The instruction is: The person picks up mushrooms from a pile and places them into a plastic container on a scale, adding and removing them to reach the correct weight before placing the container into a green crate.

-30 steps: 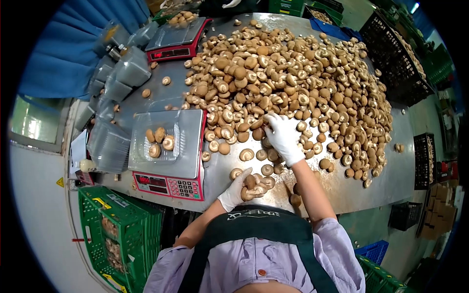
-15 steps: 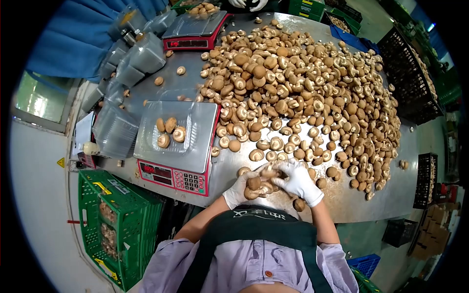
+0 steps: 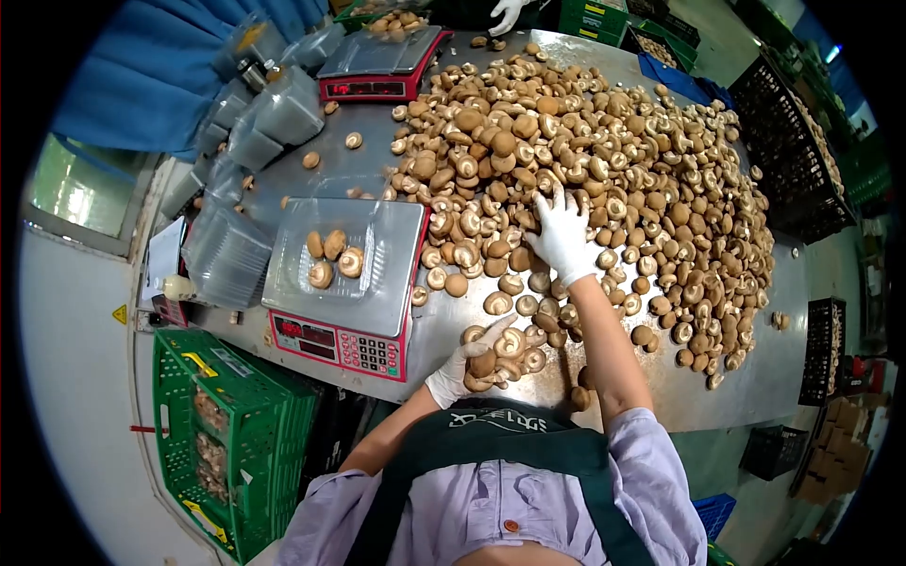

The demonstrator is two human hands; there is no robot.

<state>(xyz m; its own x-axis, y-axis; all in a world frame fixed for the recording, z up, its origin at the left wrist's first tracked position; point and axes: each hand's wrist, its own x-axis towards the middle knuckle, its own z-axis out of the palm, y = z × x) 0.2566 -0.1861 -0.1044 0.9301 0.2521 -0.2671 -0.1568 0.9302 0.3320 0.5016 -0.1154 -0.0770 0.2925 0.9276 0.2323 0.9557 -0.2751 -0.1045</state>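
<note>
My left hand (image 3: 451, 375), in a white glove, curls around several shiitake mushrooms (image 3: 510, 343) close to the near table edge. Gloved in white too, my right hand (image 3: 563, 239) reaches forward onto the large heap of shiitake mushrooms (image 3: 651, 179). Its fingers are spread over the caps, and its palm faces down. To the left, a red-framed digital scale (image 3: 340, 347) carries a clear plastic tray (image 3: 370, 247) with several mushrooms in it.
A second red scale (image 3: 368, 89) stands at the back left. Stacked clear trays (image 3: 225, 250) line the left side. Green crates (image 3: 236, 415) sit below the table at left; a black crate (image 3: 788, 141) of mushrooms is at right. Across the table shows another person's gloved hand (image 3: 508, 13).
My right hand has left the mushrooms by my left hand and moved forward onto the heap. My left hand stays with its mushrooms. The other person's hand has shifted at the top.
</note>
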